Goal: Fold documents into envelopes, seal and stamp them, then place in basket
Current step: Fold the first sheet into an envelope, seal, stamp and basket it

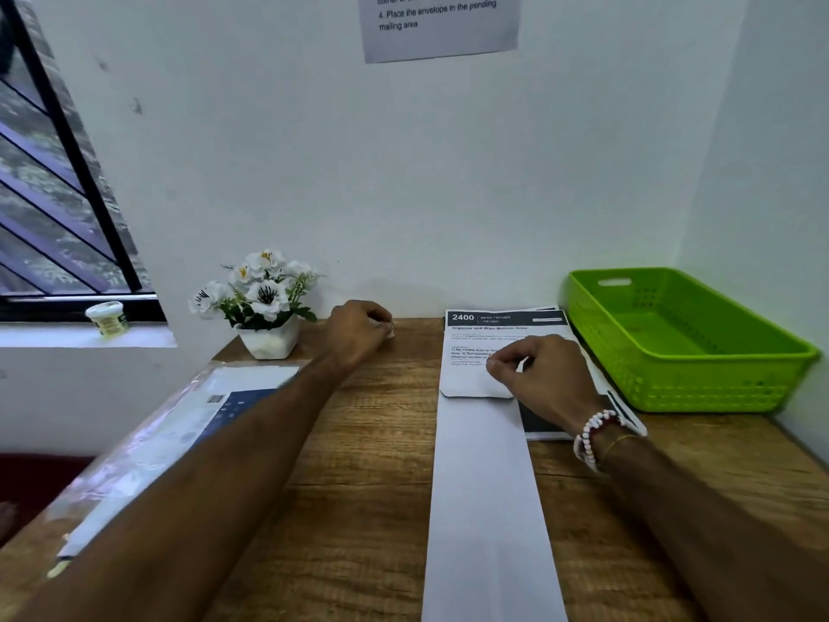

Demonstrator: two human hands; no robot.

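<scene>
Early-to-mid stage, by my read. One long white envelope [482,487] lies flat on the bench [359,464], running from the near edge up to the right hand [545,379]. Its flap end sits just under the right fingers [502,362], which are pinched shut on the flap/top edge area; looks like they're pressing or closing it. Can't tell if a doc is already inside, or whether the flap is sealed. No stamp visible on the envelope face.

Left hand [359,332] is up near the wall, well apart from the envelope. Its fingers [381,323] are curled closed on a small white bit, poss. a stamp or sticker; too small to say.

Printed sheets [502,327] with a dark header lie stacked beyond and under the right fingers, unfolded, so more docs are left to do. Green basket [717,374] sits to the right of the right hand, nothing visible in it, so no envelope delivered yet.

Left to do: finish seal, stamp, drop in basket, repeat w/ remaining sheets.

Envelope look: plain white, narrow, clean, no creases, no print, lying flat. Pack of spare envelopes in clear wrap [179,424] lies under the left forearm side.
</scene>
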